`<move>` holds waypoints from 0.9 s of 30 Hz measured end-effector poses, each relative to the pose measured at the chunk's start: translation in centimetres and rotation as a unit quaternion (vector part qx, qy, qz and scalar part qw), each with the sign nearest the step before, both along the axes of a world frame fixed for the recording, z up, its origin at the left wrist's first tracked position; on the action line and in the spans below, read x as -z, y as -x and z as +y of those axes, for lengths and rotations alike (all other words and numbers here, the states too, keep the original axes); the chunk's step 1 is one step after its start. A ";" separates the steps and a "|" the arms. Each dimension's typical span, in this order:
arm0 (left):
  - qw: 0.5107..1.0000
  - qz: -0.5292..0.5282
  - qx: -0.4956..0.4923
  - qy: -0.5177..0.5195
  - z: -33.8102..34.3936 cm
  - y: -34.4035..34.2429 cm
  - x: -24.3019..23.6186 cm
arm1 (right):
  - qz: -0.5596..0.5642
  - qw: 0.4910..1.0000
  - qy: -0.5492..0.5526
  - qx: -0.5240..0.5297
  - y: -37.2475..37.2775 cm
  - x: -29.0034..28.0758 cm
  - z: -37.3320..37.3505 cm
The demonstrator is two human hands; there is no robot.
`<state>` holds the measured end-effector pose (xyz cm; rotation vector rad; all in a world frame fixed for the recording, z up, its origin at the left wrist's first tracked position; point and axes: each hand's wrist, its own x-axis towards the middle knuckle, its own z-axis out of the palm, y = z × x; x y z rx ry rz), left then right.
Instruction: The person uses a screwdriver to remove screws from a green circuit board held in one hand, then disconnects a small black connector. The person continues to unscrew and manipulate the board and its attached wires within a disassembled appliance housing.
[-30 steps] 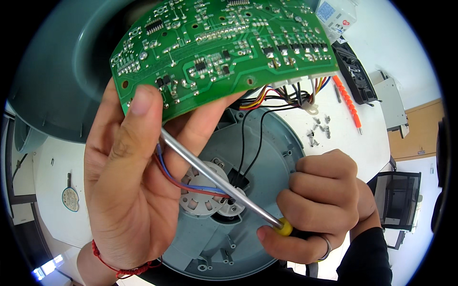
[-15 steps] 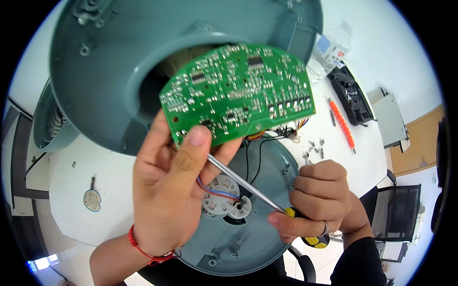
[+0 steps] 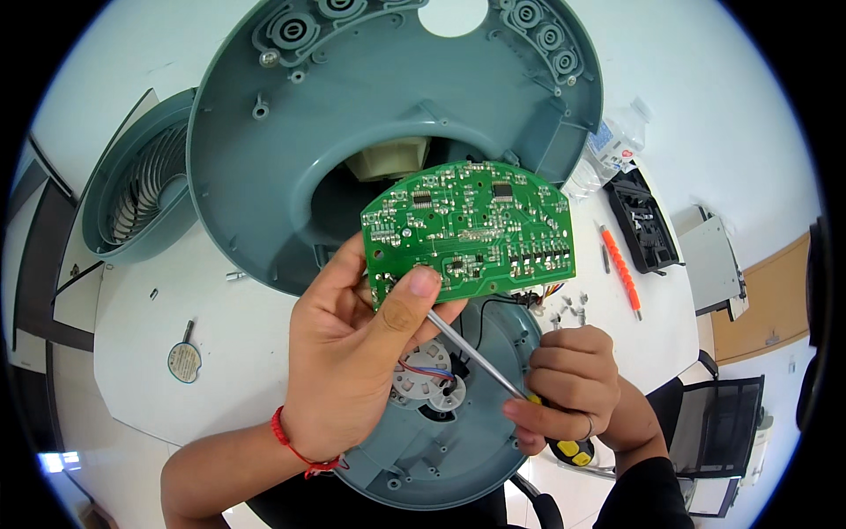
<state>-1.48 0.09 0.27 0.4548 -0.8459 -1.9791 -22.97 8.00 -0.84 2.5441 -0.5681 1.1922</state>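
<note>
The left hand (image 3: 345,361) has its grip closed on a green circuit board (image 3: 476,231), thumb over the lower left corner and fingers behind, holding it up with its soldered face in view, in front of a large grey-green shell (image 3: 388,97). The right hand (image 3: 573,383) keeps its grip curled round a screwdriver (image 3: 480,358), whose metal shaft slants up to the left thumb; the tip is hidden there. Below the board lies a round grey-green base (image 3: 414,480) with a pale slotted disc (image 3: 419,377) inside, crossed by red and blue wires (image 3: 426,369). To the right, loose screws (image 3: 568,313), an orange flexible rod (image 3: 622,271) and a black case (image 3: 641,227) rest on the white tabletop (image 3: 229,397), a clear plastic bottle (image 3: 619,139) near the case; a small paddle-shaped piece (image 3: 184,362) lies well apart at left.
</note>
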 end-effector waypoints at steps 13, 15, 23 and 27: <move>1.000 -0.012 0.000 0.025 0.1 -0.1 0.1 | 0.008 1.000 0.012 -0.007 0.2 -0.5 -0.3; 0.999 -0.023 -0.010 0.028 0.0 -0.2 0.2 | 0.007 0.999 0.032 0.007 0.4 -0.6 -0.3; 0.999 -0.024 -0.035 0.021 0.3 -0.1 -0.3 | 0.015 0.997 0.068 0.043 0.1 -0.4 0.1; 0.998 -0.034 -0.042 0.013 0.1 -0.4 -0.2 | -0.002 0.999 0.032 0.037 -0.4 -0.6 0.2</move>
